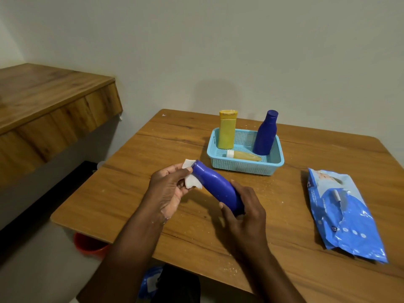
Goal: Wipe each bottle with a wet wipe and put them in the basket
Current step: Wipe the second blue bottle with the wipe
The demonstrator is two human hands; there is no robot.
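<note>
I hold a blue bottle (215,184) tilted above the wooden table (131,193), its flat base up-left and its cap end low right. My right hand (242,213) grips the cap end. My left hand (168,186) pinches a white wet wipe (190,179) against the bottle's base end. Behind them stands a light blue basket (244,167). In it a yellow bottle (227,130) and a second blue bottle (265,133) stand upright, and a small yellow bottle (244,155) with a white cap lies flat.
A blue pack of wet wipes (343,213) lies on the table at the right. A higher wooden surface (43,106) juts out at the left. A red bucket (89,244) sits on the floor under the table's left edge.
</note>
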